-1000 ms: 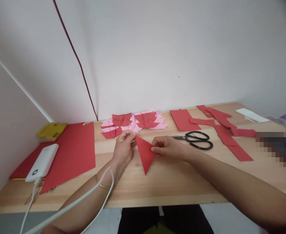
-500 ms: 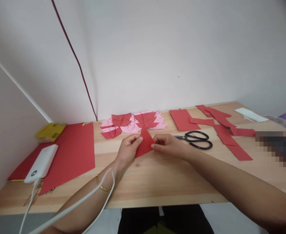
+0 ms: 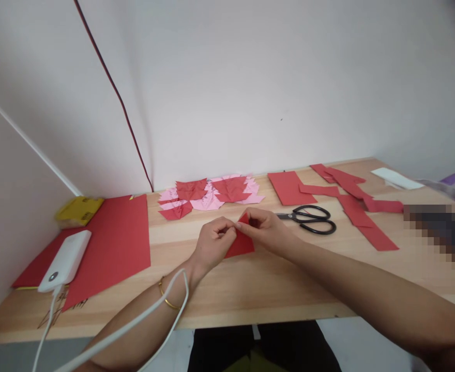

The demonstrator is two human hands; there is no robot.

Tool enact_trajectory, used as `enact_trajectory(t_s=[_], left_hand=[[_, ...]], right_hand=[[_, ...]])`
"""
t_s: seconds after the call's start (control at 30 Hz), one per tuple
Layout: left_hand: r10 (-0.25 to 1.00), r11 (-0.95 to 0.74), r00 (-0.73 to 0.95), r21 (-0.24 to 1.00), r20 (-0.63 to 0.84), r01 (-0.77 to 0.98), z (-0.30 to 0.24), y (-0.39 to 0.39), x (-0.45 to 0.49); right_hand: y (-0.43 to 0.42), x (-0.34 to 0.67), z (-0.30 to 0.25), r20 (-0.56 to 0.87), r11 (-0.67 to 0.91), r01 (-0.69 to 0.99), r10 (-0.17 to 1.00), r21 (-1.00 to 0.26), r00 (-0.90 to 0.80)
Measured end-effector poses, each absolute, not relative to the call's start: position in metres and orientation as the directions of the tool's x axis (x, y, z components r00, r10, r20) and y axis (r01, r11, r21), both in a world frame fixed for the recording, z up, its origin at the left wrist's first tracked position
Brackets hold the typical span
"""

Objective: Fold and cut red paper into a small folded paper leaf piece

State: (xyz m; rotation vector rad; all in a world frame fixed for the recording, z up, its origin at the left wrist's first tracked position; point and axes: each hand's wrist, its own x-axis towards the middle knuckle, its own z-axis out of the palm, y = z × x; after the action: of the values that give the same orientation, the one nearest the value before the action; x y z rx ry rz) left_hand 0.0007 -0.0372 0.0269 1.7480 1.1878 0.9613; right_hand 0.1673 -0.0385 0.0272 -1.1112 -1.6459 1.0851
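Note:
Both hands meet over the middle of the wooden table (image 3: 251,294). My left hand (image 3: 213,245) and my right hand (image 3: 266,228) pinch a folded red paper triangle (image 3: 241,244) between their fingertips, just above the tabletop. The fingers of each hand are closed on the paper near its upper tip, and the hands hide much of the sheet. A gold bangle and a white cable (image 3: 142,320) lie across my left forearm.
Black scissors (image 3: 313,219) lie right of my hands. Folded red and pink paper pieces (image 3: 208,195) are piled behind them. A large red sheet (image 3: 115,243), a white power bank (image 3: 65,260) and a yellow pack (image 3: 78,210) sit at left. Red strips (image 3: 361,217) lie at right.
The triangle pointed down and was held wide open; its lower tip has been folded up. Both hands have drawn together on a smaller folded shape, slightly to the right.

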Motion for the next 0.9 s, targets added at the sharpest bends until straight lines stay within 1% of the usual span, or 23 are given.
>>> enact_trajectory(t_s=[0.13, 0.23, 0.3, 0.5, 0.57, 0.63, 0.7, 0.77, 0.83, 0.9], left_hand=[[0.964, -0.170, 0.253, 0.919, 0.081, 0.356, 0.030, -0.038, 0.001], [0.966, -0.123, 0.256, 0.914, 0.021, 0.387, 0.032, -0.036, -0.003], [0.965, -0.120, 0.264, 0.904, 0.009, 0.411, 0.032, -0.033, -0.006], [0.966, -0.181, 0.252, 0.846, 0.058, 0.501, 0.026, -0.019, -0.022], [0.972, -0.201, 0.214, 0.822, 0.099, 0.533, 0.024, -0.013, -0.029], [0.976, -0.213, 0.151, 0.831, 0.157, 0.514, 0.023, -0.009, -0.032], [0.974, -0.229, 0.103, 0.868, 0.204, 0.440, 0.024, -0.009, -0.032], [0.967, -0.256, 0.111, 0.895, 0.231, 0.366, 0.025, -0.013, -0.027], [0.953, -0.295, 0.181, 0.892, 0.245, 0.342, 0.026, -0.018, -0.021], [0.931, -0.330, 0.277, 0.875, 0.239, 0.353, 0.026, -0.023, -0.016]], right_hand=[[-0.040, 0.168, 0.031, 0.181, 0.220, 0.182, 0.961, -0.958, -0.210], [-0.034, 0.176, 0.030, 0.213, 0.231, 0.108, 0.965, -0.967, -0.152], [-0.029, 0.184, 0.029, 0.234, 0.239, 0.047, 0.968, -0.970, -0.091], [-0.014, 0.204, 0.030, 0.161, 0.164, -0.106, 0.986, -0.981, 0.033], [-0.009, 0.211, 0.031, 0.152, 0.165, -0.195, 0.985, -0.967, 0.077], [-0.006, 0.215, 0.031, 0.145, 0.168, -0.271, 0.984, -0.948, 0.104], [-0.007, 0.214, 0.030, 0.132, 0.146, -0.260, 0.989, -0.955, 0.071], [-0.012, 0.207, 0.029, 0.138, 0.137, -0.169, 0.990, -0.976, 0.004], [-0.018, 0.197, 0.026, 0.174, 0.169, -0.075, 0.982, -0.983, -0.067], [-0.022, 0.187, 0.022, 0.181, 0.180, -0.023, 0.976, -0.983, -0.118]])
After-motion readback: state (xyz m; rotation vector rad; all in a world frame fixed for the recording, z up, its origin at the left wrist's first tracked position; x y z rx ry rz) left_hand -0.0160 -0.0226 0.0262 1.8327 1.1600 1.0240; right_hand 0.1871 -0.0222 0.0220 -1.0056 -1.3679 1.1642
